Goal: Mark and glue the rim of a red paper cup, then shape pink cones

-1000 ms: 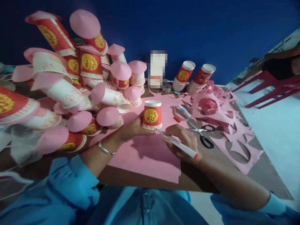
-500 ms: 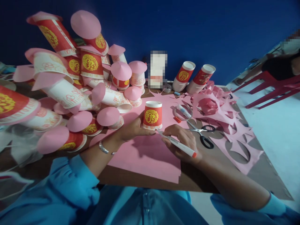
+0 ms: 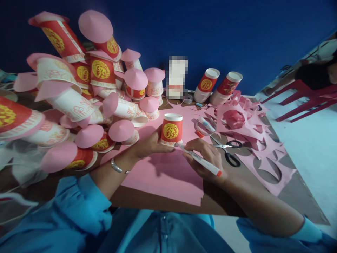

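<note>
In the head view a red and white paper cup (image 3: 171, 128) with a yellow emblem stands upside down above pink paper sheets (image 3: 168, 182). My left hand (image 3: 152, 143) is closed around the cup's lower left side, thumb stretched along the front below its rim. Between the fingers of my right hand (image 3: 206, 158) is a white marker (image 3: 204, 162) with a red end. Its tip points at the cup's lower right rim; whether it touches I cannot tell. Open black-handled scissors (image 3: 226, 149) lie just right of that hand.
Paper cups with pink cone tops (image 3: 101, 72) are piled at the left. Two cup stacks (image 3: 206, 85) lean near the blue wall. Cut pink scraps (image 3: 244, 123), a tape roll (image 3: 205, 125) and an orange cap (image 3: 199, 134) lie right. A person sits on a red stool (image 3: 302, 96).
The marker's tip has shifted slightly at the cup's lower right rim. My left hand and the cup stay almost in place.
</note>
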